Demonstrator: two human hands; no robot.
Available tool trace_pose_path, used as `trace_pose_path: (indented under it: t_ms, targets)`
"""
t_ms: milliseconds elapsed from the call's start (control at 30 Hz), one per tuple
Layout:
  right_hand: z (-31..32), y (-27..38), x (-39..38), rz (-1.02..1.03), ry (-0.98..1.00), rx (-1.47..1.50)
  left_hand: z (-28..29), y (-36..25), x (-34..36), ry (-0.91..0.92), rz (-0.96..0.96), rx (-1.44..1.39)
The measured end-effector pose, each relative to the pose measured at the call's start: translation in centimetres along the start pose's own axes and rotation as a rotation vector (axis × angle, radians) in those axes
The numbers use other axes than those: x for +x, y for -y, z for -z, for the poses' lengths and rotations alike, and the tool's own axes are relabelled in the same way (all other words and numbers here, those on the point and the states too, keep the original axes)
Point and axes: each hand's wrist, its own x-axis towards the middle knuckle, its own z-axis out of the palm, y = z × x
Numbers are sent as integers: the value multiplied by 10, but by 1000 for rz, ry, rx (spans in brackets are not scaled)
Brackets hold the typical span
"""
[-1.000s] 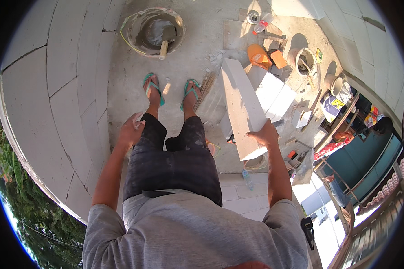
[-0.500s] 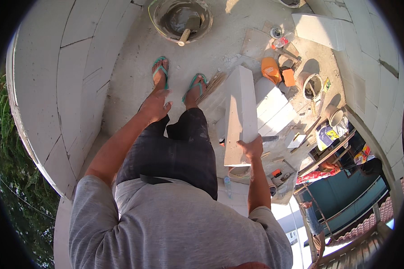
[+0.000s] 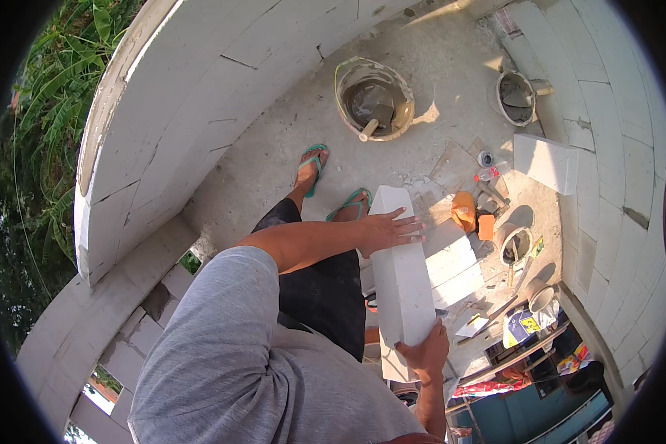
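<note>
A long white lightweight concrete block (image 3: 403, 285) is held up in front of my right side, its length running from the near end toward my feet. My right hand (image 3: 425, 351) grips its near end, with the thumb on the upper face and the fingers around the right side. Across the block's far part lies my left hand (image 3: 392, 231), fingers stretched out and spread, apparently touching the surface. The block's underside is hidden.
Ahead stands a bucket of grey mortar (image 3: 377, 100) with a trowel in it. Another mortar bucket (image 3: 516, 98) is by the right wall. White blocks (image 3: 451, 259), an orange container (image 3: 463, 212) and tools lie on the right. A block wall (image 3: 200, 111) curves along my left.
My left hand has swung right from over my leg onto the block. The block has come nearer to me in my right hand. The view has turned, showing more of the left wall.
</note>
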Motion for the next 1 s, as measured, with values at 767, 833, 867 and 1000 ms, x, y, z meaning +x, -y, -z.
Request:
trace_pose_path:
  t_ms: [767, 833, 867, 1000]
  targets:
    - [350, 273, -73, 1255, -202, -788, 254, -261, -390, -711, 1002, 64]
    - [374, 324, -79, 1312, -222, -816, 277, -265, -422, -784, 1069, 99]
    - [385, 348, -79, 1348, -257, -838, 288, -268, -438, -811, 1102, 125]
    - [424, 440, -80, 1420, -379, -924, 329, -253, -487, -926, 1177, 230]
